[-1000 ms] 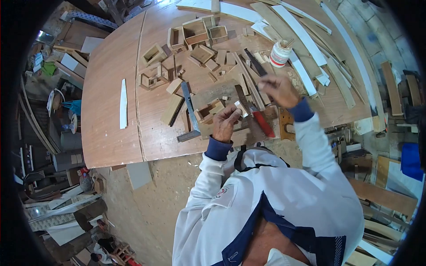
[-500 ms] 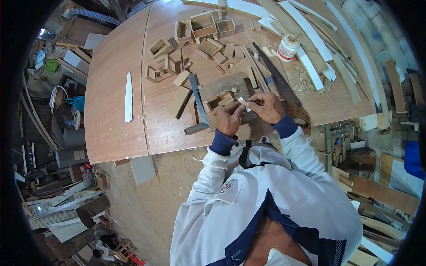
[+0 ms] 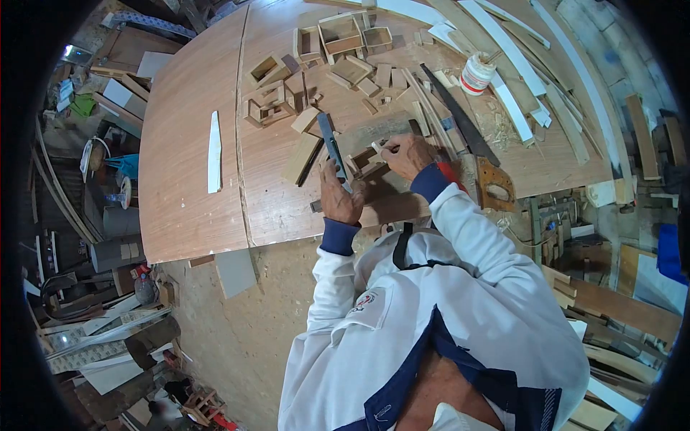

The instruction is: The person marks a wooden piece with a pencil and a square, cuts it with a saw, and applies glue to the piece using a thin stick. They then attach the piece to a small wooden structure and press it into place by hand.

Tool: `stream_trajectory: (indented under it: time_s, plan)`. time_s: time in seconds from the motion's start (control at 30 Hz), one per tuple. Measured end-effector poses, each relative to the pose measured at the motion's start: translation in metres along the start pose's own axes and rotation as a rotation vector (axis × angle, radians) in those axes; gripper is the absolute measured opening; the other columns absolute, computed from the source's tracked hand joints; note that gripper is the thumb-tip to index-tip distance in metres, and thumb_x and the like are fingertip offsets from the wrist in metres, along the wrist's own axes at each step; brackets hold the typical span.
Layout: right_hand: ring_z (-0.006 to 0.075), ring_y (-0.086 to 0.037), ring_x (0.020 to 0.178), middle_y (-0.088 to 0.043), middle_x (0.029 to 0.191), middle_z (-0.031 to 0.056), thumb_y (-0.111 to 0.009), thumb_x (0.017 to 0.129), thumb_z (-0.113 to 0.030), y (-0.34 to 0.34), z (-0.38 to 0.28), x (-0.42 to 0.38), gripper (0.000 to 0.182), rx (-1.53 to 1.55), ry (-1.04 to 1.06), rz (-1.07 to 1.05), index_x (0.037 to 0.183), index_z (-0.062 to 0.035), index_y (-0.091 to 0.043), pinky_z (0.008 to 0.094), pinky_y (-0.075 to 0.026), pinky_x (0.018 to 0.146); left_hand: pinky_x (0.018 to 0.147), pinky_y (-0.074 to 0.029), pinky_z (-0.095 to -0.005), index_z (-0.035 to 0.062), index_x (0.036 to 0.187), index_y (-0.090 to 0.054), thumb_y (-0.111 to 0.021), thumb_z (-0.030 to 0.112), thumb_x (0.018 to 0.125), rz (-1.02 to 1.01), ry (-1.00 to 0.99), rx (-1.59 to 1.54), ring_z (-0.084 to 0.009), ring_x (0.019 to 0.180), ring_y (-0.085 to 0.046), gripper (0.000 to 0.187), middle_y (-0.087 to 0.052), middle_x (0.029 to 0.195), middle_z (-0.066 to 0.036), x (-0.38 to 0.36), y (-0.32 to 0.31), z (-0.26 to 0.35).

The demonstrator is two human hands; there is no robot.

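My left hand is at the near end of a dark metal try square, its fingers touching or beside the blade; whether it grips the square is unclear. My right hand pinches a small pale wood piece between thumb and fingers. That piece is over a small open wooden box, which sits between my hands, partly hidden by the right one. Left of the square lies a thick wooden block.
Small wooden boxes stand toward the back of the table. A handsaw lies at the right, below a white glue bottle. Long strips line the right side. A white strip lies at left.
My hands have moved apart. The left went left and down to the square; the right moved slightly left and up with the small piece. The view has shifted slightly.
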State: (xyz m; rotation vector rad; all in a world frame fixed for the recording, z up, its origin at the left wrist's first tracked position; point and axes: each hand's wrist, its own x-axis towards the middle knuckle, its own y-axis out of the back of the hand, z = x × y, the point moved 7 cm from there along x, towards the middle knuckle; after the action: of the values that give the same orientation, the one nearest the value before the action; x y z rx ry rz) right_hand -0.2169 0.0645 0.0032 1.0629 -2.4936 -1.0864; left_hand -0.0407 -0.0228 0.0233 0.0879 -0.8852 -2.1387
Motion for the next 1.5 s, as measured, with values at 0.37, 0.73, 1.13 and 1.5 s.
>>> stream_trajectory:
  time_s: [0.37,0.73,1.13,1.5]
  plan:
    - [0.0366,-0.065,0.076,-0.067,0.083,0.0195,-0.060,0.074,-0.027,-0.020,-0.008,0.000,0.023,-0.033,0.021,0.020,0.082,-0.0096,-0.072,0.0430,-0.053,0.072,0.074,-0.050,-0.0381,-0.0045,0.119,-0.048,-0.070,0.009,0.070,-0.018,-0.052,0.089,-0.0305,0.083,-0.062,0.056,-0.055,0.100,-0.020,0.010,-0.016,-0.013]
    - [0.0359,-0.064,0.084,-0.067,0.090,0.0171,-0.057,0.077,-0.027,-0.019,-0.008,0.003,0.024,-0.035,0.073,-0.075,0.088,-0.0100,-0.071,0.0414,-0.051,0.078,0.071,-0.051,-0.0367,-0.0022,0.118,-0.047,-0.071,0.008,0.068,-0.029,-0.010,0.053,-0.0320,0.085,-0.061,0.057,-0.053,0.101,-0.021,0.013,-0.018,-0.014]
    - [0.0306,-0.064,0.087,-0.067,0.093,0.0120,-0.060,0.078,-0.026,0.000,-0.015,-0.011,0.025,0.047,0.229,-0.205,0.095,-0.0087,-0.068,0.0390,-0.050,0.080,0.094,-0.029,-0.0595,0.0111,0.140,-0.026,-0.082,0.017,0.059,-0.194,-0.024,0.434,-0.0338,0.120,-0.043,0.098,-0.051,0.126,-0.011,0.030,-0.027,0.018]
    - [0.0312,-0.061,0.094,-0.066,0.101,0.0127,-0.061,0.081,-0.032,-0.008,-0.008,-0.005,0.027,-0.036,0.331,-0.239,0.099,-0.0133,-0.070,0.0387,-0.048,0.087,0.088,-0.046,-0.0413,0.0022,0.138,-0.022,-0.077,0.008,0.064,-0.189,-0.181,0.143,-0.0348,0.101,-0.059,0.092,-0.059,0.111,-0.016,0.035,-0.040,0.006]
